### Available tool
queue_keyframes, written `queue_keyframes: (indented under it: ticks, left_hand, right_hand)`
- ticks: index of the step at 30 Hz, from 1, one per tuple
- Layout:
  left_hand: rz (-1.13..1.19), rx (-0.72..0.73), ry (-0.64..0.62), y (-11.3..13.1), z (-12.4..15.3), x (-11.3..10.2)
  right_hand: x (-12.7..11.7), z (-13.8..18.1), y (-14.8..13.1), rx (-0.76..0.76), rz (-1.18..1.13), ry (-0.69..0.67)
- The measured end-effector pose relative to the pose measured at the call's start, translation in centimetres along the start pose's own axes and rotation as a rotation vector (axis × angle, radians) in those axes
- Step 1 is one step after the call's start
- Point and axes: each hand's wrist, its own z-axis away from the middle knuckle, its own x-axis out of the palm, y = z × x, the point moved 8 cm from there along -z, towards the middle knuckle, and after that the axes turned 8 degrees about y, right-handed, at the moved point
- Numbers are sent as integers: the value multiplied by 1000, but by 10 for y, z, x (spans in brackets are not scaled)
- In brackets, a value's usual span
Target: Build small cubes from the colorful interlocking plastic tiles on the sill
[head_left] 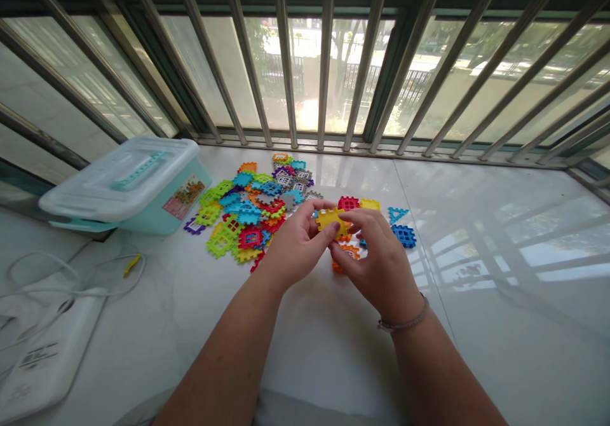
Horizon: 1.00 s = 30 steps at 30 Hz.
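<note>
Yellow piece (326, 220) — crosswise, face toward camera

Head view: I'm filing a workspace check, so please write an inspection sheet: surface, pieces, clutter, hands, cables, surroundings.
Surface: glossy white tiles; seam and reflections visible.
Pieces: yellow toothed plastic tile in hand; heap of multicoloured toothed plastic pieces to its left; smaller red, yellow, blue and orange group near the right hand.
Clutter: teal plastic box with translucent white lid on; white rectangular object, lower left.
Hands: left hand pinches the tile; right hand's fingers at its right side, grip unclear.
Cables: thin white cable looped by the white object, yellow strip at the loop.
Surroundings: metal bars before a window; dark fence outside.
</note>
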Motion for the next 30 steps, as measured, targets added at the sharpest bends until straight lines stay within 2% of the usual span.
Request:
queue_keyframes:
  ticks: [4,7,11,15,19,22,30]
  left_hand:
    - [100,-8,-50,3,2,7]
    - [109,-6,-34,1,-1,5]
    - [-118,60,134,-1,-7,-12]
    - [-419,157,239,8,-7,-22]
    - [-528,172,222,12,-6,-18]
    - [-571,161,202,10,-7,-16]
    - [-644,172,152,6,-7,-10]
  right_hand:
    - [-2,-1,2,16,6,21]
    - [-7,-1,5,23,42,42]
    - [-17,-1,14,78,131,93]
    - [-32,-1,32,237,246,172]
    - [-49,3,53,395,383,248]
    - [-55,7,68,445,468,265]
    - [-37,10,103,413,556,157]
